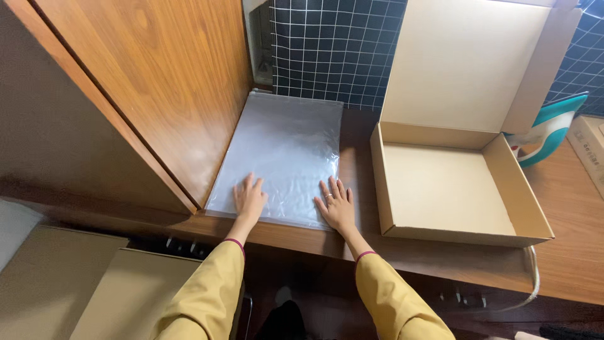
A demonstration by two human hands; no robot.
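- Our left hand (250, 199) and right hand (337, 205) lie open, palms flat on one clear, glossy plastic bag (280, 157); neither grips it.
- The bag lies at the brown wooden counter's (566, 208) front edge, beside a wooden cabinet door (170, 82).
- We judge it light, limp and slippery; best taken by its near corners.
- One open, empty cardboard box (453, 189) sits to its right.
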